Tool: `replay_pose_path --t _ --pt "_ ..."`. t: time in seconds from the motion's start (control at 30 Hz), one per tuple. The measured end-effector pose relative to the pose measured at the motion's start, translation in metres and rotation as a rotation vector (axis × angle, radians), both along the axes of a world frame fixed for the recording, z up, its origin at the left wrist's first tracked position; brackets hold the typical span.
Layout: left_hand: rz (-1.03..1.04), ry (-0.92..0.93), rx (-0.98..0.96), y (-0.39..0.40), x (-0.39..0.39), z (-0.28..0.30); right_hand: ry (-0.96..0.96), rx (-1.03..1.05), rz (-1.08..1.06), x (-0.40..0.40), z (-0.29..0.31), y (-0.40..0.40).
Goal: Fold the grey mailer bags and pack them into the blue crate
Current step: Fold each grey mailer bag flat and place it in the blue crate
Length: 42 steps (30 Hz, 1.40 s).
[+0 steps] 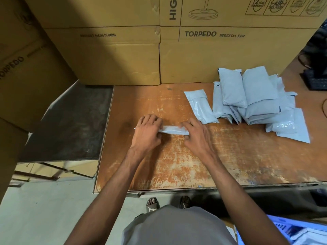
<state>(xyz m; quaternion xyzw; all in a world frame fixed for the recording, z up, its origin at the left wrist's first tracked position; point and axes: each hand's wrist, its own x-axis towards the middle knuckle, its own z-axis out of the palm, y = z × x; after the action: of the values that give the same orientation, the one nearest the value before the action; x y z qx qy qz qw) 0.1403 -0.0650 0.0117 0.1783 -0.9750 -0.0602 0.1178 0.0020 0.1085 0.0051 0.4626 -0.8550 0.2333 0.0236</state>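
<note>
A grey mailer bag, folded into a narrow strip, lies on the worn wooden table near its middle. My left hand grips the strip's left end with curled fingers. My right hand pinches its right end. A pile of grey mailer bags sits at the table's back right, with one single bag lying just left of the pile. A corner of the blue crate shows at the bottom right, below the table edge, with something pale inside.
Large cardboard fan boxes wall off the back and left of the table. A dark device with cables sits at the far right. A lower dark surface lies left of the table. My sandalled feet stand under the front edge.
</note>
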Motion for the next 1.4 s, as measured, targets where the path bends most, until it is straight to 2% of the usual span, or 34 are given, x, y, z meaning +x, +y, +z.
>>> replay_pose_path --t 0.17,0.3,0.4,0.53,0.73,1.4 --pt "0.023 -0.100 0.212 0.016 0.024 -0.031 -0.120 0.152 0.071 0.015 -0.028 0.024" --pt "0.033 0.016 0.274 0.025 0.029 -0.045 -0.220 0.026 0.004 0.017 -0.039 0.028" --pt "0.074 0.081 0.272 0.026 0.016 -0.053 -0.107 -0.002 -0.079 0.017 -0.043 0.015" --pt "0.116 -0.016 0.278 0.025 0.003 -0.071 -0.001 0.129 -0.023 0.018 -0.061 -0.001" --pt "0.151 -0.033 0.241 0.030 0.005 -0.085 -0.030 0.186 -0.029 0.017 -0.079 -0.005" --pt "0.174 -0.073 0.229 0.029 0.001 -0.087 -0.006 0.161 -0.029 0.015 -0.080 -0.008"
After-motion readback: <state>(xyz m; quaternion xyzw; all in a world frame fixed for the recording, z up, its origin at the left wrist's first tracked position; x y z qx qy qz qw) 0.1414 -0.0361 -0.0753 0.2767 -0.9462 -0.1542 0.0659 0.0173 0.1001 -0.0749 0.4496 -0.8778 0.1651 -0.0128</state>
